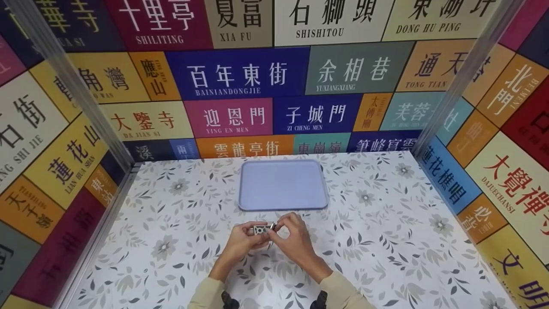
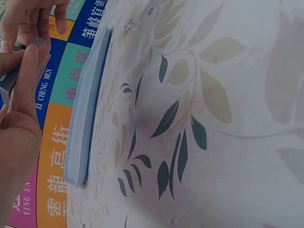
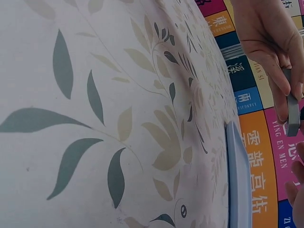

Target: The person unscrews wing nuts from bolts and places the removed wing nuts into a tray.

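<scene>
Both hands meet over the table in front of the tray. My left hand grips a small grey, flat-sided rectangular block with dark round shapes on its face. In the right wrist view the grey block appears edge-on between the left thumb and fingers. At its right end, my right hand pinches a small silvery piece between thumb and index finger. In the left wrist view the right hand comes close to the left fingers. Fingers partly hide both small things, and I cannot tell their exact kind.
A pale blue-lilac rectangular tray with a raised rim lies just beyond the hands. The tabletop has a white cover with grey leaves and flowers. Colourful sign-covered panels wall in the back and both sides.
</scene>
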The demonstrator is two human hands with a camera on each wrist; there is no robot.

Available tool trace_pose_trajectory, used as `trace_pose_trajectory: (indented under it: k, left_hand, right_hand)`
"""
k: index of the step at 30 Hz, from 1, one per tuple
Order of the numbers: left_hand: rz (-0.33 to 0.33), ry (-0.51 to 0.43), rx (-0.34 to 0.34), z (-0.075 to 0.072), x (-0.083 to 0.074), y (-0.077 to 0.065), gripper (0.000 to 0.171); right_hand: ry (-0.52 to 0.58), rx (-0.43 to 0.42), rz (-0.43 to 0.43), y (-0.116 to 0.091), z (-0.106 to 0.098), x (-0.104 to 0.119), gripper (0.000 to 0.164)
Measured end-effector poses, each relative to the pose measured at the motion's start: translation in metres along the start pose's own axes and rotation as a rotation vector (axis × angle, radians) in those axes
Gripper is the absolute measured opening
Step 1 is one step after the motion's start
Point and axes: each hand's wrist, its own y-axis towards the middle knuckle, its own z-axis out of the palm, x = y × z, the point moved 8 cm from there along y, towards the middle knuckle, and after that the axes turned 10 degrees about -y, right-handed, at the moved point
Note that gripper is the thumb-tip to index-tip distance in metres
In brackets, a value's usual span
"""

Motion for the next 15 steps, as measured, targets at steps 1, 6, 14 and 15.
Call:
trace_pose_trajectory:
  k: [1,6,14,15]
  left_hand:
    - [0.000,-0.004,0.001,0.0003,-0.0002,0.0000,0.049]
    - [0.002,-0.017,0.002,0.0010,-0.0011,-0.0001,0.049]
    - [-0.003,-0.050,-0.007,0.0025,-0.0029,0.0004,0.046]
    - [-0.003,-0.053,-0.007,0.0028,-0.0029,0.0007,0.046]
  right_hand:
    - [-0.014,-0.004,-0.005,0.0001,-0.0001,0.0001,0.023]
    - [-0.043,-0.020,-0.025,-0.0005,-0.0013,0.0006,0.024]
    - [-0.027,-0.006,-0.028,-0.0006,-0.0003,0.0017,0.015]
    - [-0.018,-0.004,-0.028,0.0000,-0.0003,0.0020,0.014]
